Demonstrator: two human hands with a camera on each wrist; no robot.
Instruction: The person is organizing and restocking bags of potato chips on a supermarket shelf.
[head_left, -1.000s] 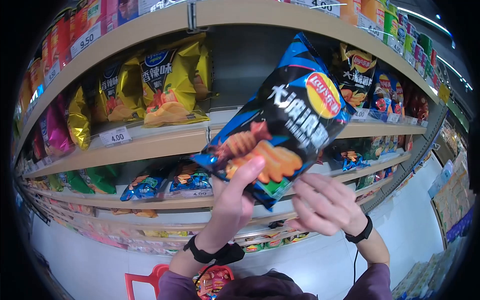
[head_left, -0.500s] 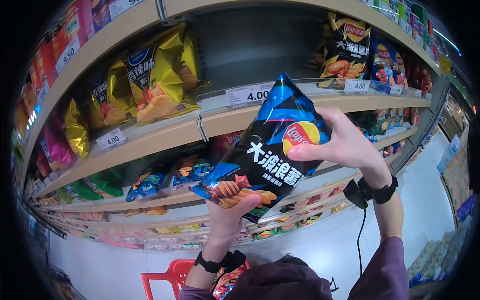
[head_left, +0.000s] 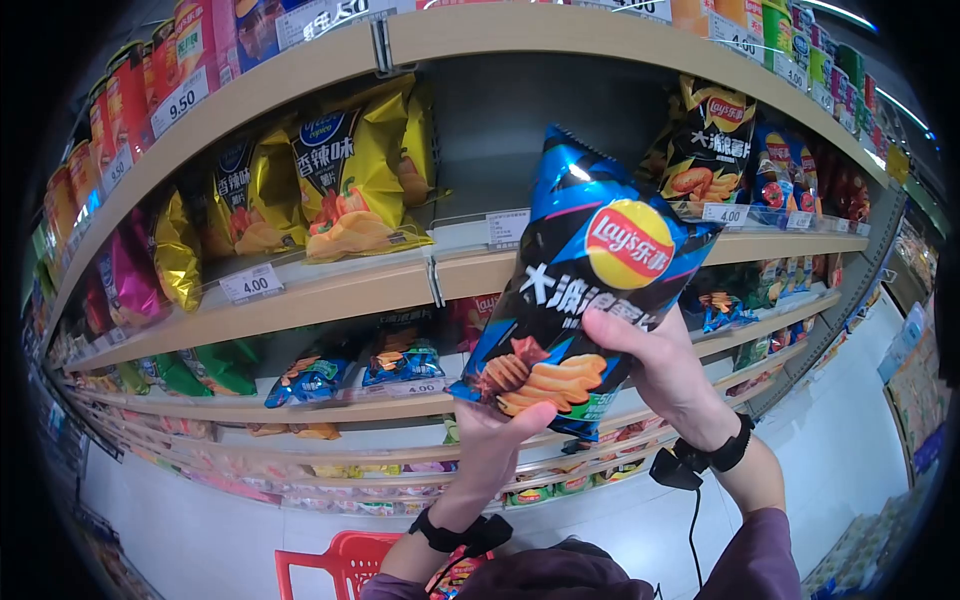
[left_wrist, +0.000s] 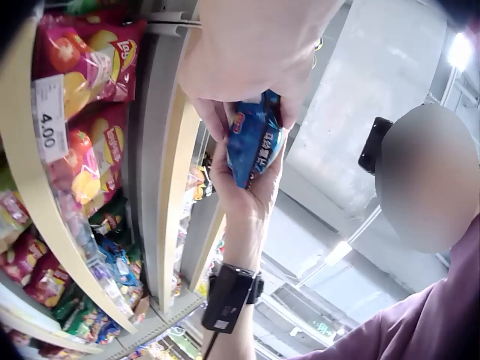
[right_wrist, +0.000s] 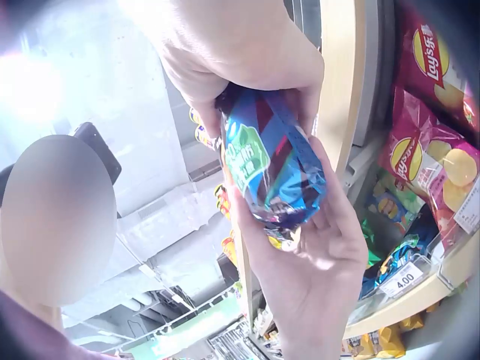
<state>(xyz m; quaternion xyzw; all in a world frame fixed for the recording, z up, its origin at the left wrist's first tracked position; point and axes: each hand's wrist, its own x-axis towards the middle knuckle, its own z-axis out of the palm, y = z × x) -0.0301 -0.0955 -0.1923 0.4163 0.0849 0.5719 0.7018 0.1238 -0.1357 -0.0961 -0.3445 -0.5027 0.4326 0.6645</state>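
Note:
A black and blue chip bag is held tilted between both hands before the shelves, its printed front facing the head view. The left hand grips its lower left corner, thumb over the front. Around the lower right side curls the right hand, its thumb lying across the print. In the left wrist view the bag appears edge-on, with both hands around it. The right wrist view shows the bag's blue end between the hands; the fingers behind the bag are mostly hidden.
Yellow chip bags stand on the shelf at left, black bags at right, with a dark gap between. A shelf edge runs behind the hands. Lower shelves hold more bags. A red plastic basket or chair is at the bottom.
The right hand, off the bag's face at first, took hold of its upper right, then shifted lower down the right side. The bag has turned more upright and its front faces the head view.

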